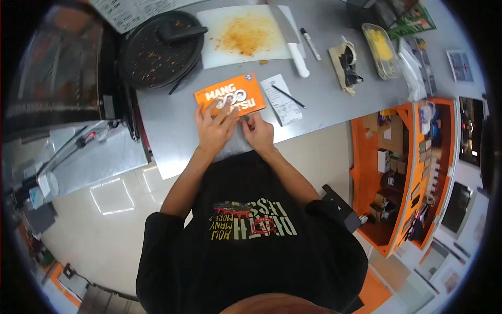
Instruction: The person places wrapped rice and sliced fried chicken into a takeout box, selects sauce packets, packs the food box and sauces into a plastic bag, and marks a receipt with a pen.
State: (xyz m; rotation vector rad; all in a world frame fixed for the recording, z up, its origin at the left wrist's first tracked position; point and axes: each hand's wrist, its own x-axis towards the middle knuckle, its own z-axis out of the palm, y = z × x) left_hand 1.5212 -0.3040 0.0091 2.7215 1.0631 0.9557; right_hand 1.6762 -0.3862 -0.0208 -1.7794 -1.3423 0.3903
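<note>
An orange cardboard box point(235, 85) with white lettering lies on the steel table in front of me. My left hand point(215, 129) rests on its near left part, fingers spread over the top. My right hand point(258, 133) is closed at the box's near edge, fingers curled in and fingertips close to the cardboard. Whether a flap is pinched there is hidden. Just right of the box lies a printed receipt point(282, 110) with a black pen point(288, 97) across it.
A white cutting board point(214, 55) with orange-brown crumbs holds a white-handled knife point(298, 60). Left of it is a round black pan point(151, 65) with a dark scraper-like tool point(180, 34). A marker point(310, 44), a cloth pouch point(340, 68) and a clear container of yellow food point(380, 49) lie rightward.
</note>
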